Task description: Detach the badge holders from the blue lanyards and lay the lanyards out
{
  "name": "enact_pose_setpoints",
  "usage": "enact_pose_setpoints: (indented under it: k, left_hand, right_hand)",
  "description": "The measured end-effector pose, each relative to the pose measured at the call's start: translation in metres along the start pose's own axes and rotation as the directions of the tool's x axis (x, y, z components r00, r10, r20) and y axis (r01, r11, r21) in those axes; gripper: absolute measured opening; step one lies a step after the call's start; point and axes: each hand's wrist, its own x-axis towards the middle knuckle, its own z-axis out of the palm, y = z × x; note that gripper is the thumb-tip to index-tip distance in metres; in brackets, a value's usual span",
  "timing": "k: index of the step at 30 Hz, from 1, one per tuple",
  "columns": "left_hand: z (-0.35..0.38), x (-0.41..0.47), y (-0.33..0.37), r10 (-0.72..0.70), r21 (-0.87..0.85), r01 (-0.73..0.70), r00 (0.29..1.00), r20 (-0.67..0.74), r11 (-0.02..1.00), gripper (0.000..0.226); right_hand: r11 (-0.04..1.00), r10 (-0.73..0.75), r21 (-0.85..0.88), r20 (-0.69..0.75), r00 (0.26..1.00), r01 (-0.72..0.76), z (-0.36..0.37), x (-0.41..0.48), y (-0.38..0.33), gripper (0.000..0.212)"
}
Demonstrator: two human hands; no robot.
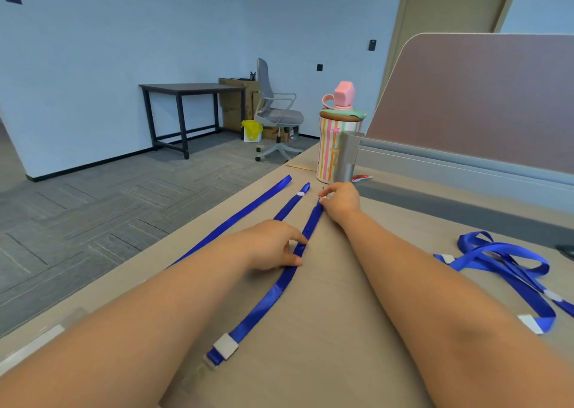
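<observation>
Head view, left to right. One blue lanyard lies straight near the desk's left edge, a second just beside it. Your left hand rests on the third lanyard, thumb and forefinger pressed against its mid-length. Your right hand pinches that strap's far end, fingers closed on it. A striped bottle stands beyond. At far right, a tangled pile of lanyards lies well apart.
</observation>
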Motion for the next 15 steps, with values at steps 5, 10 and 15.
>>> enact_pose_setpoints:
  k: [5, 10, 15]
  left_hand:
    - [-0.003, -0.004, -0.001, -0.027, 0.084, 0.026, 1.000, 0.009, 0.996, 0.048]
    - [-0.004, -0.006, -0.002, -0.048, 0.154, 0.033, 0.994, 0.096, 0.988, 0.052]
    - [-0.002, -0.012, -0.003, -0.066, 0.152, 0.052, 0.994, 0.084, 0.987, 0.052]
  right_hand:
    - [0.965, -0.200, -0.148, 0.123, 0.972, 0.217, -0.010, -0.016, -0.006, 0.019]
    - [0.853, -0.234, -0.388, 0.313, 0.921, 0.349, -0.009, -0.026, -0.006, 0.027]
    - [0.813, -0.227, -0.431, 0.385, 0.894, 0.392, -0.004, -0.036, -0.006, 0.037]
